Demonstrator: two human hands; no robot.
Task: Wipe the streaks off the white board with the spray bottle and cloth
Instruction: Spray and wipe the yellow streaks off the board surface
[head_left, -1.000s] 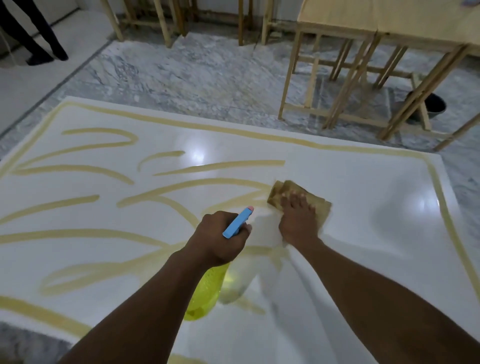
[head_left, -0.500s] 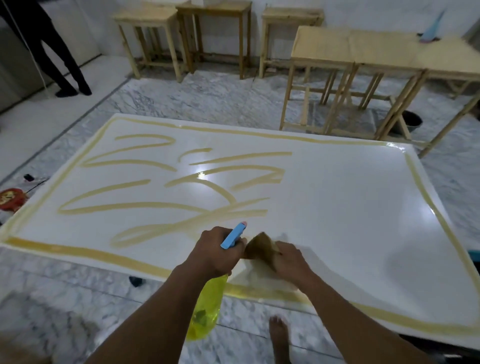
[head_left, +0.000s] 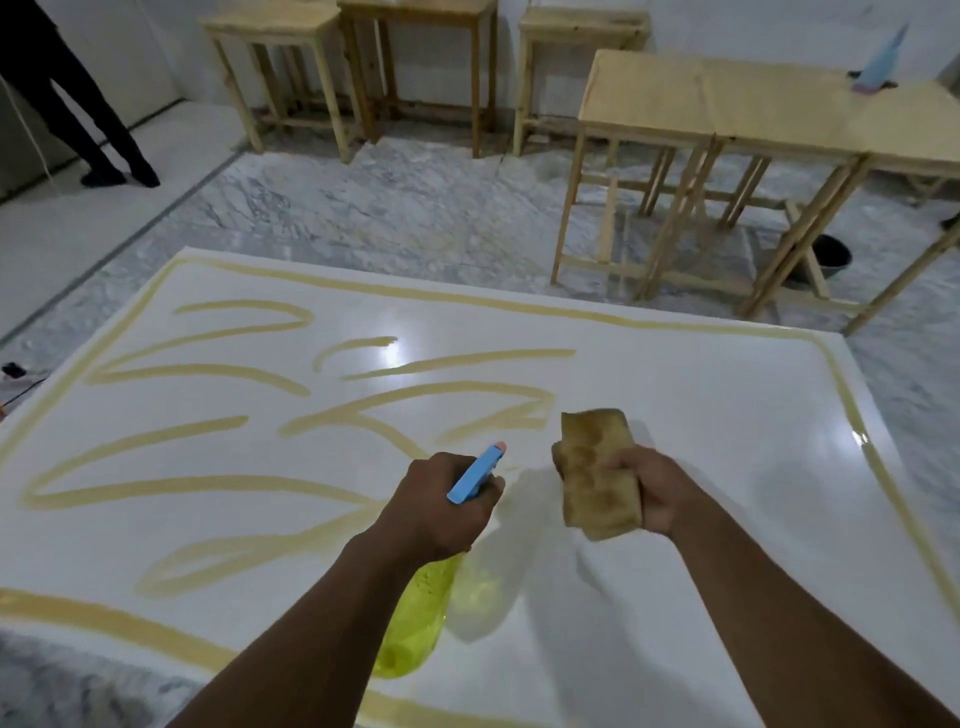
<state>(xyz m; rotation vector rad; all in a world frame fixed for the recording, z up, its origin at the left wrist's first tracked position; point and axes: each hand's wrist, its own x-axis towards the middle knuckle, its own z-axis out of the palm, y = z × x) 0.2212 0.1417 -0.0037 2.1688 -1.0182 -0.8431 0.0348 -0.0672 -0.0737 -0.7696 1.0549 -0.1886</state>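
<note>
A large white board (head_left: 701, 415) lies flat on the floor, crossed by yellowish streaks (head_left: 208, 483) over its left half and along its border. My left hand (head_left: 436, 509) grips a spray bottle (head_left: 415, 618) with a yellow body and a blue nozzle that points forward over the board's middle. My right hand (head_left: 654, 493) holds a folded tan cloth (head_left: 597, 473), raised above the board just right of the bottle. The board's right half looks free of streaks apart from the border line.
Marble floor surrounds the board. Wooden tables (head_left: 727, 104) and stools (head_left: 280, 31) stand beyond its far edge, with a dark bucket (head_left: 831, 254) under one table. A person's legs (head_left: 78, 104) are at the far left. A blue object (head_left: 880, 62) sits on the far table.
The cloth was pressed on the board a second ago; it then came back beside the bottle, and is now lifted and held apart to the right. The view has shifted over the board.
</note>
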